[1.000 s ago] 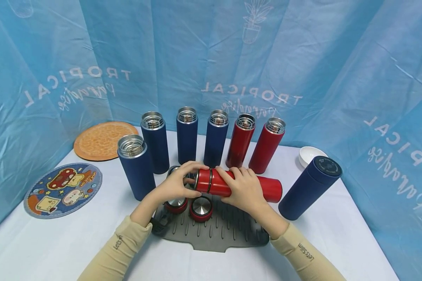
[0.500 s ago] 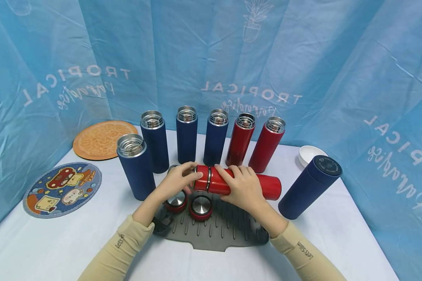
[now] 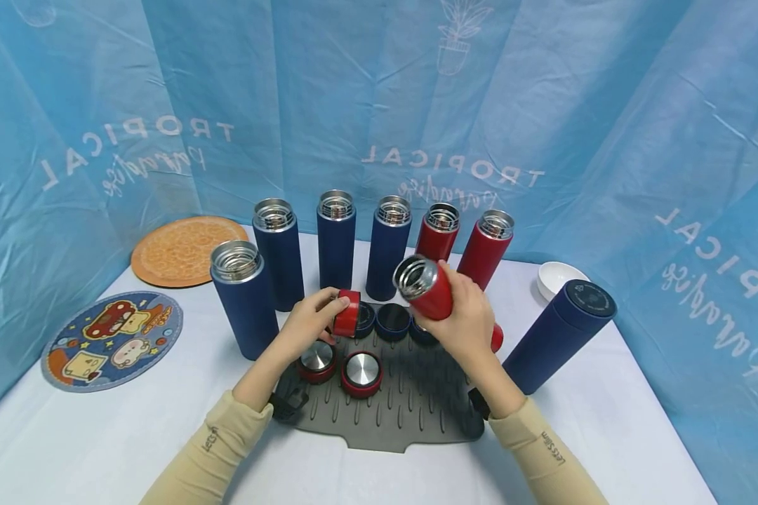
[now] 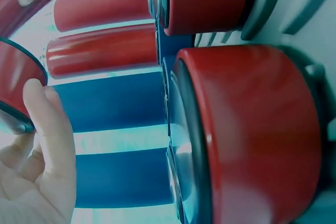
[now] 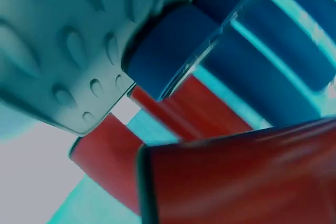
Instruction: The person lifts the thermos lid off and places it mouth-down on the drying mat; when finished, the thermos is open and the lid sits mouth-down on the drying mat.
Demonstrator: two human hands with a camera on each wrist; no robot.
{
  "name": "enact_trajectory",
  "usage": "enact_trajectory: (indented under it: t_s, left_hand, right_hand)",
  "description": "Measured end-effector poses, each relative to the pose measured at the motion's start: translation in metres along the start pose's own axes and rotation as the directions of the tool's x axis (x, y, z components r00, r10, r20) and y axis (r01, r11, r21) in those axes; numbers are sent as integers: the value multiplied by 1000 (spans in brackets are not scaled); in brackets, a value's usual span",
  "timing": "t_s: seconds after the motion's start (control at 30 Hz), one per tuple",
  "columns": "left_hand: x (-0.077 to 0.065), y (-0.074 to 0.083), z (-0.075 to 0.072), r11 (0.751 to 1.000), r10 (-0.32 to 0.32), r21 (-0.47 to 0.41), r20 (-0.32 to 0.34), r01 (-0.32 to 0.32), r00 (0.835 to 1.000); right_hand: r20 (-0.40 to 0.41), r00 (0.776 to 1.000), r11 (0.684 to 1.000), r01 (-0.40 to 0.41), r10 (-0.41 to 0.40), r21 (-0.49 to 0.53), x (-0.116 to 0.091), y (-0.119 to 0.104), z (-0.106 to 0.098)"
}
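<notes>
My left hand [image 3: 308, 324] grips a red bottle lid [image 3: 348, 314], tilted on its side above the grey ridged mat [image 3: 410, 414]. In the left wrist view the thumb lies along the lid [image 4: 18, 80]. Apart from it, my right hand [image 3: 466, 319] holds a red vacuum bottle [image 3: 437, 296], tilted with its bare steel mouth up and to the left. Two red lids with silver tops, one the near lid [image 3: 362, 372] and one the left lid [image 3: 317, 358], lie on the mat. Several dark blue lids [image 3: 393, 320] sit behind them, partly hidden.
Several lidless blue bottles [image 3: 336, 245] and two lidless red bottles [image 3: 485, 252] stand along the back and left. A lidded blue bottle [image 3: 552, 340] stands right, near a white bowl [image 3: 556, 278]. An orange round mat [image 3: 186, 249] and a cartoon mat [image 3: 114, 341] lie left.
The red lid has come off the red bottle. My right hand has tilted the bottle mouth-up and drawn it away to the right; the left hand keeps the lid.
</notes>
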State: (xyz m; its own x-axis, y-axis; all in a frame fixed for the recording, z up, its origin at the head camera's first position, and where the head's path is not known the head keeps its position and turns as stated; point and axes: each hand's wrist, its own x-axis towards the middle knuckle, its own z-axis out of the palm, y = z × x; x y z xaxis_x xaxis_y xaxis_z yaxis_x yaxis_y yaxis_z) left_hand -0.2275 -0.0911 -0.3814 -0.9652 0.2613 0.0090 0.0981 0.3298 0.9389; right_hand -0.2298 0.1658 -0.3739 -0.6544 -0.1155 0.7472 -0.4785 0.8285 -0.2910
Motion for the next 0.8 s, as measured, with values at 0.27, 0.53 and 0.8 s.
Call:
enact_trajectory:
  t_s: [0.27,0.53,0.8]
  left_hand:
    - [-6,3,6,989,29,142,-7,-28,1000]
    - [-13,10,29,931,192,307,49,-197,980]
    - [-18,16,59,826,258,439,262,-353,930]
  right_hand:
    - [-254,835,847,-384,488,367,14,30,-3]
    - [-315,639,688,-492,702,534,16,51,4]
    - [-265,472,518,-557,841,649,16,62,7]
